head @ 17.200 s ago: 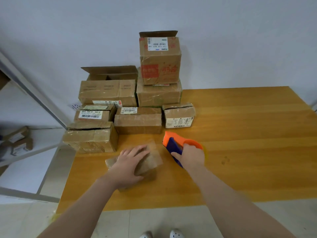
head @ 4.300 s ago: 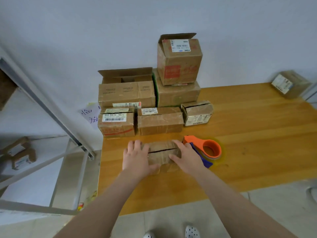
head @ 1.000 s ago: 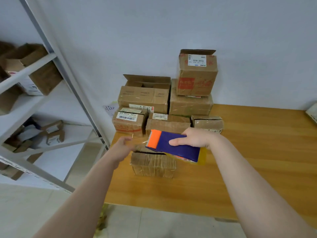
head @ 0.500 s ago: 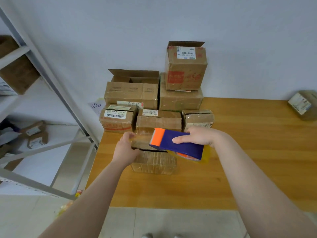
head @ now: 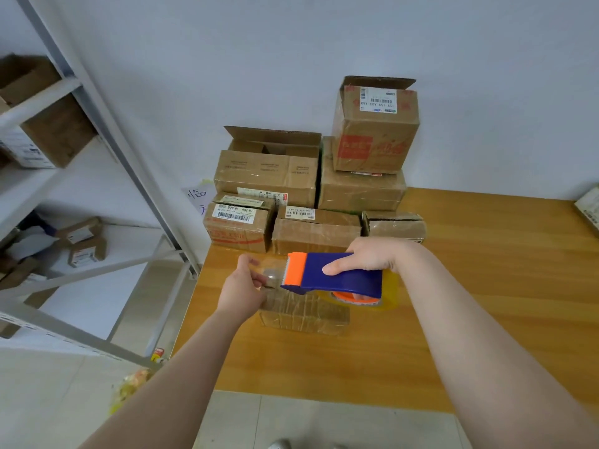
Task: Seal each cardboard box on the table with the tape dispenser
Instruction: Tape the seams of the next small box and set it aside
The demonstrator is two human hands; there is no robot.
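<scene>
My right hand [head: 372, 256] grips the blue and orange tape dispenser [head: 337, 275] and holds it in the air over a small flat cardboard box [head: 304, 314] on the wooden table [head: 486, 303]. My left hand [head: 243, 285] pinches the loose end of the clear tape [head: 272, 273] just left of the dispenser's orange blade end. The box lies below both hands, partly hidden by the dispenser. A roll of yellowish tape [head: 366, 298] shows under the blue body.
Several cardboard boxes [head: 308, 196] are stacked at the table's back left against the wall, two with open flaps. Another box [head: 590, 209] sits at the far right edge. A grey metal shelf rack [head: 107, 134] with boxes stands to the left.
The tape end is drawn out a little further to the left of the dispenser. The view has shifted; both hands stay above the small box.
</scene>
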